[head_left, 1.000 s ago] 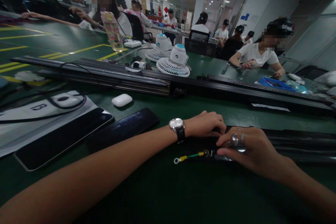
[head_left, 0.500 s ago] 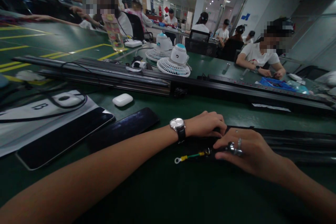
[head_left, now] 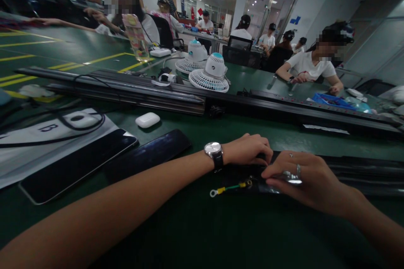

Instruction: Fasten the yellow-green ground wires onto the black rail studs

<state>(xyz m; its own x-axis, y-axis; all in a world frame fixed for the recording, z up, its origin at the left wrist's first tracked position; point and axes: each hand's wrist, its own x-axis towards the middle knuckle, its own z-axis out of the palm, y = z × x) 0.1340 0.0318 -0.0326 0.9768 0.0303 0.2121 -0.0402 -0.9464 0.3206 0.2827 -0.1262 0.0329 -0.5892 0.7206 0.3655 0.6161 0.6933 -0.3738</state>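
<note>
Green-and-yellow wire (head_left: 234, 186) lies just left of the right hand (head_left: 311, 181), ring end pointing away. Right thumb and fingers pinch a shiny metal piece (head_left: 293, 178) over the black bar (head_left: 362, 172). Left hand (head_left: 248, 150), just beyond, curls down; fingertip grip: cannot tell. Risk: tilted pinch could slip; unheld wire might swivel.

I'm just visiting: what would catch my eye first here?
Probably the short green wire with yellow ends, bright against the dark table, below the left hand in the picture. Nearby, the right hand holds a shiny metal object, partly hidden. Farther back, two white fans sit beyond the long black bars.
</note>
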